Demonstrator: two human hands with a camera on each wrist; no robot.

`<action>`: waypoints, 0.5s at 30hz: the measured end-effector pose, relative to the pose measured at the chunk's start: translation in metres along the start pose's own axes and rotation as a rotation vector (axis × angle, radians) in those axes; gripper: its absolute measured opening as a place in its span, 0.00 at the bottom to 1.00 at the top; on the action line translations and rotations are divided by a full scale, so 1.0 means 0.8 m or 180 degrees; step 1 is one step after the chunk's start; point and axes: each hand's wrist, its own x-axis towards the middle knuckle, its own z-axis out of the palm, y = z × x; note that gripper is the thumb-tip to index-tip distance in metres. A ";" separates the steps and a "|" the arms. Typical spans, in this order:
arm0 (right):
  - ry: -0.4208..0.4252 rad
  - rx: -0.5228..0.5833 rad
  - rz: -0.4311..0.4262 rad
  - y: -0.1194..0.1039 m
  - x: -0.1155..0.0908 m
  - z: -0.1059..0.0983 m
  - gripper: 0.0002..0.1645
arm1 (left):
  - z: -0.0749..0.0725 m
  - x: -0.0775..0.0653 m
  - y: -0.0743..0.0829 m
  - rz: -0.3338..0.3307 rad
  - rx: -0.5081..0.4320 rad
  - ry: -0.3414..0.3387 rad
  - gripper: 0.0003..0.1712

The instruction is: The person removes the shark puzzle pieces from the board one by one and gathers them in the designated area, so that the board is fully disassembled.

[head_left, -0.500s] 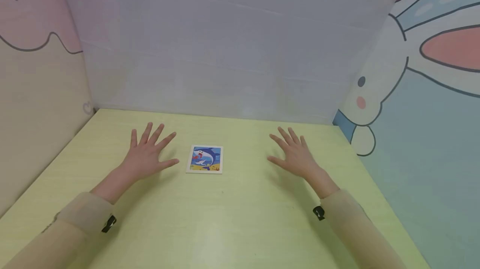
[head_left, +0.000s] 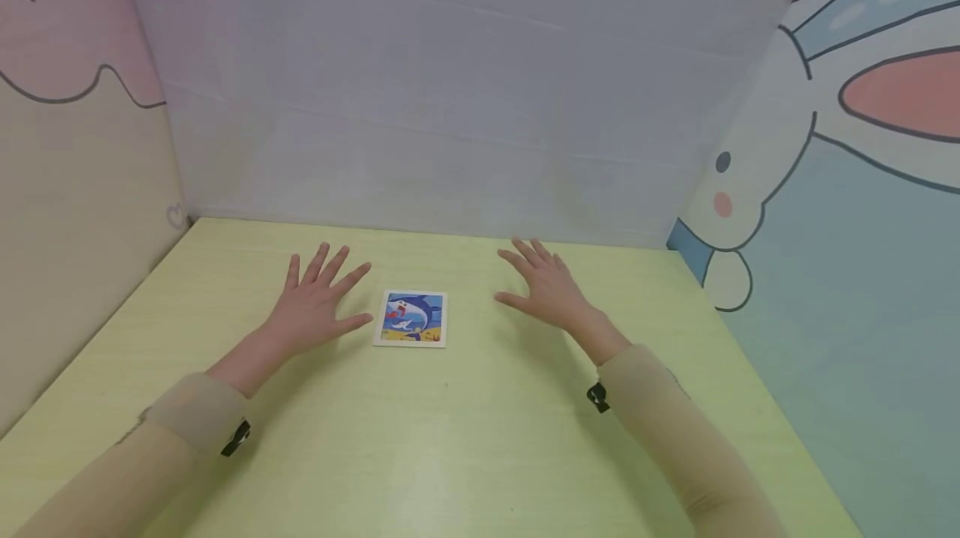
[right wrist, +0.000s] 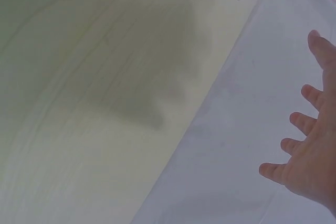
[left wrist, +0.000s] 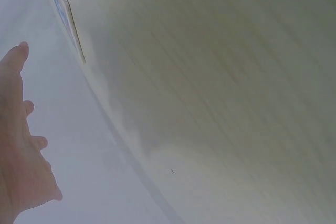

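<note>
A small square picture puzzle (head_left: 411, 319) with a white frame lies flat on the pale yellow table (head_left: 420, 455); its picture shows a blue and white sea animal over yellow sand. Just left of it, my left hand (head_left: 307, 313) hovers with spread, straight fingers, the thumb tip close to the frame's left edge. My right hand (head_left: 551, 292) is held above the table to the right, farther from the frame, fingers spread as well. Neither holds anything. Both wrist views catch only an edge of the frame, and each hand's shadow falls on the tabletop.
A pale grey-white wall panel (head_left: 450, 87) stands along the table's back edge. On the right is a side panel with a cartoon rabbit (head_left: 750, 163); the left side panel (head_left: 75, 188) is pink and cream. Small black clips (head_left: 237, 438) hang at both sleeve cuffs.
Both hands have moved inward toward the framed picture, the right one farther and slightly away from me. Their fingers stay spread. The picture lies where it was.
</note>
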 end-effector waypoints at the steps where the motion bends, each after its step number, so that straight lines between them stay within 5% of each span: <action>1: -0.0015 0.0018 -0.0018 -0.003 0.005 0.002 0.45 | 0.001 0.002 0.001 0.0014 -0.0013 -0.0009 0.46; 15: -0.0276 0.0721 -0.0027 -0.038 0.056 0.038 0.42 | 0.020 0.031 0.027 0.0330 -0.0207 -0.0098 0.46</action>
